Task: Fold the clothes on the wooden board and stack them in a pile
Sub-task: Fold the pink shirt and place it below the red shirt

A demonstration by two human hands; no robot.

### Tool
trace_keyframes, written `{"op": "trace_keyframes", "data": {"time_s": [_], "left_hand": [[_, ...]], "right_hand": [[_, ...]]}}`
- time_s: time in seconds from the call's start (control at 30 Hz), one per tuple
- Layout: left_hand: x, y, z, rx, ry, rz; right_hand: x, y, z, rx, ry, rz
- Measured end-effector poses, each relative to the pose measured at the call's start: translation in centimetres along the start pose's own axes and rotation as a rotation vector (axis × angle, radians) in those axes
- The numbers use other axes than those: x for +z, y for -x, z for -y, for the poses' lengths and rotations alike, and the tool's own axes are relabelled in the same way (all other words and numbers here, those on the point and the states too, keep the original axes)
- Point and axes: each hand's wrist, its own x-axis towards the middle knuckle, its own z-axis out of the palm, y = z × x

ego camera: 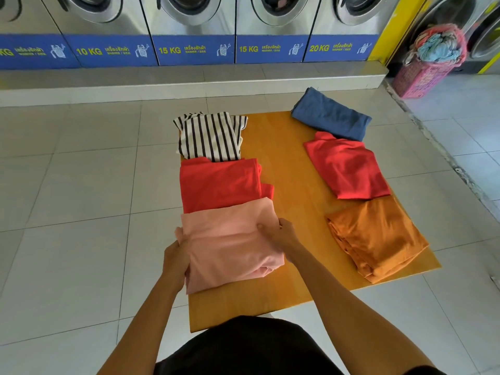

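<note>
While both hands hold the folded pink garment (pixel 230 244) at the near left of the wooden board (pixel 286 169), 5 other folded pieces lie around it. The left hand (pixel 177 255) grips the pink garment's left edge, fingers curled under the cloth; the right hand (pixel 281 234) grasps its right edge, thumb on top and fingers tucked beneath. That two-sided hold looks meant to keep the fold together, either to lift it or to square it up.

Just beyond the pink garment, and overlapped by it, lies a red garment (pixel 221 185), and past that a striped garment (pixel 211 136) hanging partly off the board's far-left edge. Along the right side run an orange garment (pixel 378 236), a second red garment (pixel 346 169) and a blue garment (pixel 332 115), each touching the next. Laid in 2 rows like this, everything seems folded but nothing is stacked, so piling appears to be what remains.

A pink laundry basket (pixel 422 77) of clothes stands by the washing machines (pixel 189 23), well apart.
</note>
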Motion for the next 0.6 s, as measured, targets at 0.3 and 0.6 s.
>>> {"op": "trace_keyframes", "data": {"time_s": [0.3,0.6], "left_hand": [[0.2,1.5,1.7,0.076,-0.26,-0.037],[0.2,3.1,0.5,0.271,-0.372,-0.207]], "right_hand": [[0.8,1.2,-1.1,-0.028,0.133,-0.059],[-1.1,3.0,-1.9,-0.096,0.176,-0.103]]}}
